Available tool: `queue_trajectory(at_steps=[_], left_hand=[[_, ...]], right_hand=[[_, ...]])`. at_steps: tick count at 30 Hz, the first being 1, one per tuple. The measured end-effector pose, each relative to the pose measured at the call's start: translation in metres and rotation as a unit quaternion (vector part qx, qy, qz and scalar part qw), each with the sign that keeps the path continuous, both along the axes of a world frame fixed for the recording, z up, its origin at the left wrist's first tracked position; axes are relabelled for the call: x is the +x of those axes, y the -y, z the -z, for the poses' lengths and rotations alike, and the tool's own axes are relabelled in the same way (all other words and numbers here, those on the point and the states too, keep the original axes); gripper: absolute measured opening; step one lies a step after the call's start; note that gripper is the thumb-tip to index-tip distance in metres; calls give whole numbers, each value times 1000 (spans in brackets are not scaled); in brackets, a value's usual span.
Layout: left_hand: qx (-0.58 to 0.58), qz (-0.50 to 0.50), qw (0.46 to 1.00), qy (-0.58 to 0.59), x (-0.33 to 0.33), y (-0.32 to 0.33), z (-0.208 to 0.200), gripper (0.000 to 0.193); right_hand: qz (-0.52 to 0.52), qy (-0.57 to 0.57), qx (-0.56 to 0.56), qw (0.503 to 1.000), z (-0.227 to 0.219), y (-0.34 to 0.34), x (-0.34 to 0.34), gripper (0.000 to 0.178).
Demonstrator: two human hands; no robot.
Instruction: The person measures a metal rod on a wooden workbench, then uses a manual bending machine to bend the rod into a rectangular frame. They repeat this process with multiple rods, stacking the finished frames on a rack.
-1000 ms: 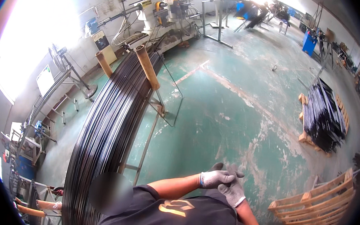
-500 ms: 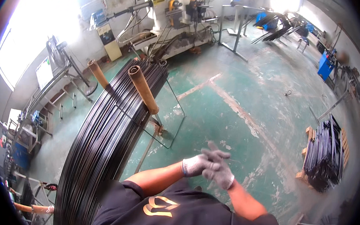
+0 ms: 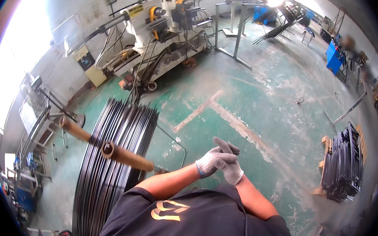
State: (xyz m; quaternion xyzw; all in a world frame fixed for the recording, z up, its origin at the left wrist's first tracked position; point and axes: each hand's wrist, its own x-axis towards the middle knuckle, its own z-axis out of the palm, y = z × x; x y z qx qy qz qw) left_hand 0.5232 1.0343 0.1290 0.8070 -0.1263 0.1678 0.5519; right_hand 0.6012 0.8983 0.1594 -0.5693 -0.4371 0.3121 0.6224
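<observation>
My left hand (image 3: 209,162) and my right hand (image 3: 232,169) meet in front of my body, both in pale grey knitted work gloves. Their fingers are interlaced and pressed together, with some fingertips pointing forward. No object shows in either hand. To the left of my arms lies a large bundle of long, thin black rods or strips (image 3: 109,178), bending in the fisheye picture. Two brown tube-covered posts, a near one (image 3: 128,156) and a farther one (image 3: 76,129), stick up by the bundle.
A white and orange machine (image 3: 146,33) stands by the far wall. A metal frame (image 3: 237,34) is right of it. At the right, black parts (image 3: 344,166) lie on a wooden pallet (image 3: 323,165). A blue cabinet (image 3: 333,57) stands farther back. Green, worn floor (image 3: 258,109) lies ahead.
The view has turned and shifted, so the bundle, posts and machine sit lower and more to the left. My hands stay together, the fingers now meshed more closely.
</observation>
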Motion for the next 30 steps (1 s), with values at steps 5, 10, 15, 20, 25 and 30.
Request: queue_trajectory(at_steps=[5,10,15,20,25,30], left_hand=[[-384,-30,885,-260,70,-58,4,39],[-396,-87,882,-240,129,-128,81,39],[-261,-126,942,-167,193,-193,38,33],[-420,-168,876,-170,269,-268,7,50],[-498,-169,825,-206,333,-357,30,62],[-438,-142,862,-214,424,-459,6,65]], right_hand=[[-7,-52,-15,998,62,-76,74,94],[-69,-38,-143,987,94,-151,152,102],[-188,-39,-210,959,74,-230,231,80],[-239,120,-165,949,147,-325,302,30],[-219,145,-220,939,51,-410,379,108],[-110,252,-208,939,49,-500,462,113]])
